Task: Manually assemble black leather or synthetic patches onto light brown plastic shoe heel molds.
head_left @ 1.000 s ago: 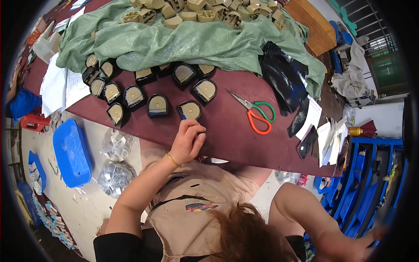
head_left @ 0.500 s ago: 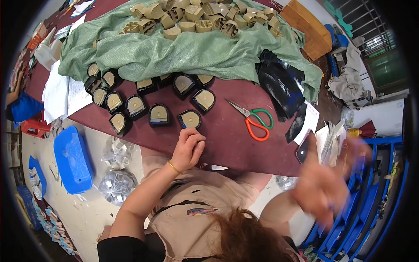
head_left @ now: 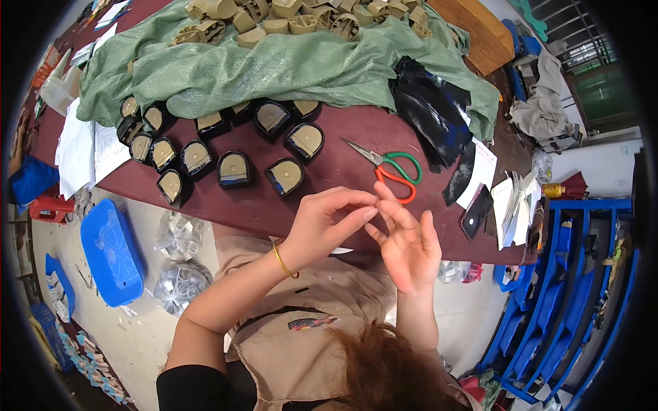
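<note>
Hands now meet at the near edge of the dark red table (head_left: 329, 175). A second ago only the left hand (head_left: 322, 222) rested there, flat beside the black-and-tan pieces; the right hand (head_left: 410, 245) was out to the right, off the table, and half a second ago a blur swinging in. Judgement: reach is over, fine fingertip work starts, though nothing is lifted off the table.

Left to right:
- Blue plastic bin (head_left: 110, 250) on the floor, left of the person; contents not visible from here.
- Row of black-rimmed, tan-faced arch-shaped pieces (head_left: 233, 168) lies untouched, just beyond the left hand.
- Left hand: fingers curled, thumb and forefinger pinched together toward the right palm. Can't tell if anything small is in the pinch.
- Right hand: open, fingers spread, palm up, nothing visibly held, fingertips touching the left's.
- Green-and-orange-handled scissors (head_left: 392, 171) lie just beyond the fingertips, not gripped.
- Green woven sack (head_left: 274, 68) spread at the far side carries a heap of tan moulded parts (head_left: 288, 14) on top.
</note>
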Demonstrator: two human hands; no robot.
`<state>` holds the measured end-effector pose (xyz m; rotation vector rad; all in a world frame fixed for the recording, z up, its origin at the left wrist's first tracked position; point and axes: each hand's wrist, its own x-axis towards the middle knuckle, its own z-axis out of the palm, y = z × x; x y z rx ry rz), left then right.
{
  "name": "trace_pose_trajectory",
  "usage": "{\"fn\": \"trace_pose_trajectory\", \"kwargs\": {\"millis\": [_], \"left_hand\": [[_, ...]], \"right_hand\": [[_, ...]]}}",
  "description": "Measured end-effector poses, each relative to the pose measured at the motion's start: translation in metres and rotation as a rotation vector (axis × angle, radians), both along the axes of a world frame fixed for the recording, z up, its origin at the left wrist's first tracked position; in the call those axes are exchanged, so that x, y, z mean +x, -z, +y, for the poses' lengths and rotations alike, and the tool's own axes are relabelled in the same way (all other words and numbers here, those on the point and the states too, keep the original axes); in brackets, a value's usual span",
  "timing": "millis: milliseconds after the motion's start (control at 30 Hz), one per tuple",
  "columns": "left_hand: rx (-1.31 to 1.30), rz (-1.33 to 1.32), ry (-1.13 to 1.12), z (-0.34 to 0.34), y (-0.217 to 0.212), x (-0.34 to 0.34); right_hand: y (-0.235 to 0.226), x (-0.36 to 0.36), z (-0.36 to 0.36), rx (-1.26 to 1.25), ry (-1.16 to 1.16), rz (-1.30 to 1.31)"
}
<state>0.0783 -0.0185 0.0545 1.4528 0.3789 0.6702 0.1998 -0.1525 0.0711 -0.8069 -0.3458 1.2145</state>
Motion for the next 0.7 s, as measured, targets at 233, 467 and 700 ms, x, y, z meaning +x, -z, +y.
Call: {"fn": "trace_pose_trajectory", "kwargs": {"millis": [233,467,700], "left_hand": [[0.135,0.059,0.035,0.002,0.007,0.000],[0.018,0.195,-0.213,-0.003,0.039,0.003],[-0.020,0.269,-0.147,0.001,0.034,-0.008]], "right_hand": [[0.007,0.000,-0.004,-0.158,0.059,-0.616],[0.016,0.005,0.001,-0.156,0.074,-0.753],[0.015,0.010,0.003,0.039,-0.051,0.245]]}}
